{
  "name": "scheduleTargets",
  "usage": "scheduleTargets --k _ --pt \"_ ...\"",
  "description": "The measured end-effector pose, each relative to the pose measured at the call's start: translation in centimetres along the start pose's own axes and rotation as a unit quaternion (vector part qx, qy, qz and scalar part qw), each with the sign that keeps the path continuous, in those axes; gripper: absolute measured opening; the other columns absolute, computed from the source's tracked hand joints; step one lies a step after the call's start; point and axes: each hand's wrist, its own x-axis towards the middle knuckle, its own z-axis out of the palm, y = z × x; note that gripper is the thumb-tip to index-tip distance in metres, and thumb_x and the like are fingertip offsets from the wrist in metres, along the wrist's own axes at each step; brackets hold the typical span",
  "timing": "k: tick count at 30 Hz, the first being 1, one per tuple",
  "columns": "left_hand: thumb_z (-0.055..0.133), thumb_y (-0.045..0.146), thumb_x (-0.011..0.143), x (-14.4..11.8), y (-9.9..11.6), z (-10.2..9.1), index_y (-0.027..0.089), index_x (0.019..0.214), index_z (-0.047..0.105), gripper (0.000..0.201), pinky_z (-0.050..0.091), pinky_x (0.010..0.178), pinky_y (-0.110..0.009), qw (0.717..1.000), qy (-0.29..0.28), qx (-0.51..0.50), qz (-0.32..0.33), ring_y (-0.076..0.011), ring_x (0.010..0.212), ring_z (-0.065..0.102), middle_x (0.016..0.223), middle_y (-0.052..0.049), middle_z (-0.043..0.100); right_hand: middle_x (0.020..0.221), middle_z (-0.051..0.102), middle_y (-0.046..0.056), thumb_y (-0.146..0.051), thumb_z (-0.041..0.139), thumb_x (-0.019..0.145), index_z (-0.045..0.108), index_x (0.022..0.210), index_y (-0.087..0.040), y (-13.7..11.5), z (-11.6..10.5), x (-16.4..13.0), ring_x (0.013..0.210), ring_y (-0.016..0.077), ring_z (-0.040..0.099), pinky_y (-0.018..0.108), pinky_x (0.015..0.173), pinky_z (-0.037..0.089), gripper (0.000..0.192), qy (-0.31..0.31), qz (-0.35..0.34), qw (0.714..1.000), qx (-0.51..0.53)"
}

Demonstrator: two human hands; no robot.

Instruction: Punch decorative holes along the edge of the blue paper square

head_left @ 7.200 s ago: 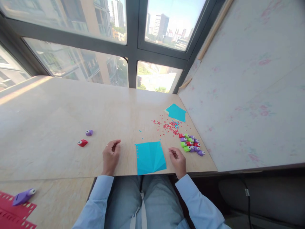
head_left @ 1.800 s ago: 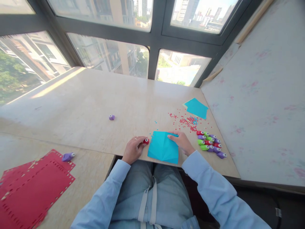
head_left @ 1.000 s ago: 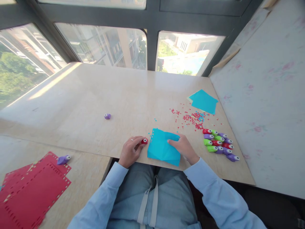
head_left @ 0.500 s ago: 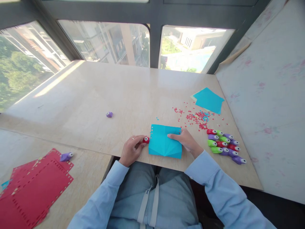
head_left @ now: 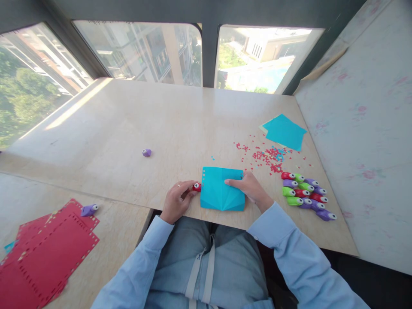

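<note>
A creased sheet of blue paper (head_left: 219,191) lies near the table's front edge, with small punched holes along its upper left side and a few at its upper right corner. My right hand (head_left: 252,189) grips the sheet's right edge, thumb on top and fingers underneath. At the left edge of the paper, my left hand (head_left: 177,199) is closed around a small red craft punch (head_left: 197,186). The punch's head touches or slightly overlaps the paper's edge; whether the paper is inside its slot I cannot tell.
Several red, green and purple punches (head_left: 301,193) stand grouped at the right. Red and blue paper bits (head_left: 267,159) lie scattered beside blue sheets (head_left: 285,131). A purple punch (head_left: 146,152) sits left of centre; another (head_left: 89,210) rests on punched red sheets (head_left: 58,257).
The view has shifted slightly. Both hands, the red punch and the blue paper keep nearly the same positions relative to one another.
</note>
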Motion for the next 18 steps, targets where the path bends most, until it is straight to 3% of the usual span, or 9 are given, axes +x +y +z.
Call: scheduleTargets --k 6,18 --pt "0.061 0.023 0.088 0.01 0.10 -0.11 0.023 0.111 0.065 0.024 0.052 0.080 -0.032 1.000 0.000 -0.011 0.000 -0.0166 0.083 0.061 0.101 -0.005 0.068 0.085 0.070 0.009 -0.038 0.081 0.059 0.067 0.088 -0.012 -0.11 0.16 0.00 0.070 0.0228 0.064 0.033 0.061 0.053 0.042 0.026 0.004 1.000 -0.016" --pt "0.059 0.024 0.089 -0.11 0.06 -0.10 0.022 0.112 0.065 0.024 0.053 0.078 -0.031 1.000 0.004 -0.029 -0.011 -0.0172 0.086 0.062 0.103 -0.006 0.068 0.087 0.070 0.008 -0.038 0.080 0.058 0.069 0.088 -0.012 -0.52 0.10 -0.10 0.072 0.0224 0.064 0.032 0.062 0.052 0.041 0.019 -0.010 0.999 -0.034"
